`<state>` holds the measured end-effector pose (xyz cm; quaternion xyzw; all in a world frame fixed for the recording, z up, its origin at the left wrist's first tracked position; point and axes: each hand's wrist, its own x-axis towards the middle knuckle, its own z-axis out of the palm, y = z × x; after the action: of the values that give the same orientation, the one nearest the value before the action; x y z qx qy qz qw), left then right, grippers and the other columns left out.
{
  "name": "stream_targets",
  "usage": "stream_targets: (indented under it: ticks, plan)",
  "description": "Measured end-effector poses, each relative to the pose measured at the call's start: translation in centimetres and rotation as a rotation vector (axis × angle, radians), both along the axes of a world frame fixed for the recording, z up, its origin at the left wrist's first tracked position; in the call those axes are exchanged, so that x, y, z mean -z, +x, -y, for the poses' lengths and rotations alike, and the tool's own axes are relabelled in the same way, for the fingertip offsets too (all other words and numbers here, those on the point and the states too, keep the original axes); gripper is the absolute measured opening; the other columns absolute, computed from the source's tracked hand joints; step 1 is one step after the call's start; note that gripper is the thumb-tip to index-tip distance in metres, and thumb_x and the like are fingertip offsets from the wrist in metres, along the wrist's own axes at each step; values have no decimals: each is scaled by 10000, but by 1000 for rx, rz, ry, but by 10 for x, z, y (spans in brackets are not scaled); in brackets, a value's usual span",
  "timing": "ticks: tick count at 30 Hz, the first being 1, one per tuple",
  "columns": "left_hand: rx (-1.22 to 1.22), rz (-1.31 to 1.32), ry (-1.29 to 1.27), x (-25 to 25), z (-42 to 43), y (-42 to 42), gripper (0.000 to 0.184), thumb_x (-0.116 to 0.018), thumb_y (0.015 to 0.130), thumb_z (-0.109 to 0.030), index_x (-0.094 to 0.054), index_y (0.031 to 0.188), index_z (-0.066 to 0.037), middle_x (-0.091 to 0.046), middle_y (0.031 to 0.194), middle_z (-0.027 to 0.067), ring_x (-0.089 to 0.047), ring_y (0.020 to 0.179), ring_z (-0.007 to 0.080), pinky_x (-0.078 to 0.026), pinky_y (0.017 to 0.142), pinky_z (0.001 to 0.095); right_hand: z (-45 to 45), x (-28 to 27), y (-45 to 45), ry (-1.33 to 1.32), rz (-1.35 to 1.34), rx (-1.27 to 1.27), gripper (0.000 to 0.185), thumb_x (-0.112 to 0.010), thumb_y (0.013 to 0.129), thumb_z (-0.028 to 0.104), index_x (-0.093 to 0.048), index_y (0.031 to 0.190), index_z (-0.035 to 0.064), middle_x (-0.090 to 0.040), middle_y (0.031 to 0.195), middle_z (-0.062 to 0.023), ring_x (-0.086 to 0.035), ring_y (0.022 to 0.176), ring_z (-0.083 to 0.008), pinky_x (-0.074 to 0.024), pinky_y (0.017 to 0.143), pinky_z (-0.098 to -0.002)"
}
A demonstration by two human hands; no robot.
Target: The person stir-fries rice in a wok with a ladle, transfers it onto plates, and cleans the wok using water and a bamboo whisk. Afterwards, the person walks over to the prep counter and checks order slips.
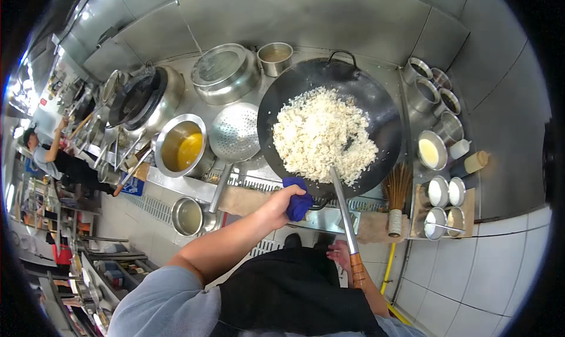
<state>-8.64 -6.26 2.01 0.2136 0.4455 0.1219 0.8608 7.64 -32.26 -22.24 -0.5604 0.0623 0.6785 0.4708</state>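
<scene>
A large black wok (388,125) holds a heap of white rice (323,134). My left hand (282,204) is closed round a folded blue cloth (299,200) at the wok's near edge, by its near handle. A long metal ladle or spatula (343,204) with a wooden handle leans over the wok's near rim, its head hidden in the rice. My right hand (339,254) is beside the lower shaft, fingers apart, not wrapped round the handle.
Left of the wok are a perforated strainer (235,131), a pot of yellow liquid (203,151) and a lidded pot (226,72). A bamboo brush (397,198) and seasoning bowls (436,190) stand right. Another person (56,154) works far left.
</scene>
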Motion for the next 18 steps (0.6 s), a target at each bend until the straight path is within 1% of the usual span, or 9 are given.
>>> stream_targets:
  ticks: [4, 6, 9, 10, 11, 12, 14, 17, 18]
  plan:
    - [71, 11, -58, 6, -6, -2, 160, -645, 848, -225, -580, 919, -97, -616, 794, 14, -604, 625, 141, -516, 546, 285, 17, -126, 12, 94, 24, 55, 367, -460, 954, 258, -449, 1228, 14, -598, 1112, -216, -645, 837, -335, -557, 753, -425]
    - [44, 35, -72, 15, -6, 0, 154, -652, 843, -214, -580, 914, -98, -617, 789, 14, -606, 622, 141, -518, 546, 285, 9, -177, 16, 122, -57, 106, 340, -387, 988, 246, -456, 1222, 10, -642, 974, -196, -656, 810, -321, -559, 702, -385]
    - [-14, 87, -112, 22, -4, 2, 142, -671, 824, -175, -579, 896, -93, -613, 778, 16, -612, 631, 148, -522, 554, 285, -18, -252, 7, 221, -79, 37, 375, -347, 1002, 279, -435, 1261, 22, -643, 993, -201, -647, 837, -310, -539, 722, -391]
    - [2, 102, -103, 33, -5, 4, 140, -652, 822, -143, -591, 926, -70, -630, 819, 41, -624, 668, 163, -527, 584, 300, -30, -269, 1, 169, -37, 38, 351, -389, 994, 252, -435, 1276, 50, -637, 922, -171, -633, 724, -275, -527, 624, -372]
    - [8, 112, -92, 36, -5, 2, 153, -633, 820, -111, -603, 956, -47, -648, 859, 66, -637, 705, 178, -532, 613, 315, -35, -278, 5, 163, -27, -7, 351, -389, 994, 252, -435, 1276, 50, -637, 922, -171, -633, 724, -275, -527, 624, -372]
    - [-11, 117, -80, 38, -4, 3, 136, -611, 765, -36, -589, 899, -28, -630, 809, 83, -634, 685, 200, -541, 611, 331, -41, -286, 9, 185, 37, -144, 330, -417, 981, 220, -439, 1272, 66, -609, 854, -142, -603, 658, -245, -500, 568, -352]
    - [-73, 120, -62, 51, -2, 11, 129, -601, 739, -27, -581, 867, -29, -617, 779, 81, -627, 668, 204, -539, 602, 333, -51, -300, 13, 219, 92, -333, 318, -446, 969, 188, -444, 1268, 82, -582, 785, -113, -572, 591, -215, -473, 511, -331]
    - [-184, 90, 18, 31, 8, 24, 102, -580, 686, -27, -566, 786, -42, -584, 701, 73, -598, 601, 206, -527, 568, 333, -61, -325, 18, 107, 96, -288, 230, -509, 894, 89, -489, 1122, 100, -415, 619, -22, -378, 428, -117, -333, 393, -274]
    - [-224, 164, -18, 23, 13, 29, 96, -589, 684, -49, -571, 778, -51, -581, 692, 72, -588, 582, 205, -516, 552, 332, -64, -335, 27, 124, 60, -300, 216, -504, 886, 79, -491, 1100, 102, -398, 604, -14, -356, 413, -112, -316, 379, -278]
